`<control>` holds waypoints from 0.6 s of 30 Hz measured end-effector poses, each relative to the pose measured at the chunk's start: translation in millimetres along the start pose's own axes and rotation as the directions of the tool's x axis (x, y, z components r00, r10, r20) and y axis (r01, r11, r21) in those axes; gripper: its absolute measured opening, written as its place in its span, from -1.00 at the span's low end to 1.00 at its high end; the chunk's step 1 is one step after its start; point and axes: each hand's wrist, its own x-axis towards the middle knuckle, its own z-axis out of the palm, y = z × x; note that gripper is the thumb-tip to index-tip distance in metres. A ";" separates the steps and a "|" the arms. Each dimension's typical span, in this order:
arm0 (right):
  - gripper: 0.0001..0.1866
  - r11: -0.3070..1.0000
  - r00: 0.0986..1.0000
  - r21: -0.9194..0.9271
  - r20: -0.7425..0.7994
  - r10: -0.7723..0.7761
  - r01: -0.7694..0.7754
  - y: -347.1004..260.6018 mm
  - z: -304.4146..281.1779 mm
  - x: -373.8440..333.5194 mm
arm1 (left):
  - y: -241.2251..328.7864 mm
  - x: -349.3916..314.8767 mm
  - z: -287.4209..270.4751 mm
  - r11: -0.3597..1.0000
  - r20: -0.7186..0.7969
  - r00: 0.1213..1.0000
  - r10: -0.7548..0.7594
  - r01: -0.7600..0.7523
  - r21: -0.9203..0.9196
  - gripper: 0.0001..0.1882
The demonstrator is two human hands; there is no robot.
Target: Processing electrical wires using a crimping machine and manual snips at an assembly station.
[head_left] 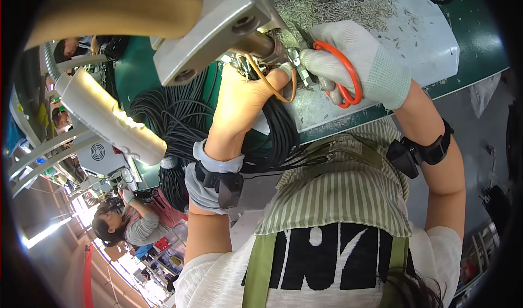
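My right hand (348,63), in a white knit glove, is closed round scissors with red loop handles (354,84); a dark blade shows past its fingers. Its fingertips are at a small shiny metal piece (297,58) beneath the machine head. Close on the left, my bare left hand (239,93) reaches under the same head, fingers bent, thumb extended toward that piece. What it grips is mostly hidden. A brown loop (291,90) curves in front of its thumb. Black cables (280,125) hang beside and below this hand.
The grey metal machine head (218,33) overhangs my left hand. Many small metal pins (354,14) lie heaped on the white board (436,46). A lit lamp (111,117) and more bundled black cables (169,112) are on the left. A co-worker (139,221) sits beyond them.
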 end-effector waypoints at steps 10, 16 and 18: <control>-0.76 0.955 0.969 -0.172 0.104 -0.225 0.241 10.8 -10.5 9.6 | -0.9 -4.3 -1.4 0.958 -0.018 1.000 0.022 -0.015 0.287 -0.79; -0.78 0.915 0.928 -0.162 0.104 -0.357 0.370 25.3 -12.9 14.7 | -6.6 -2.8 2.2 0.969 -0.058 0.987 0.147 -0.131 0.210 -0.74; -0.78 0.930 0.938 -0.137 0.120 -0.325 0.340 25.4 -13.5 16.8 | -7.3 -3.3 1.3 0.973 -0.048 0.987 0.156 -0.145 0.179 -0.73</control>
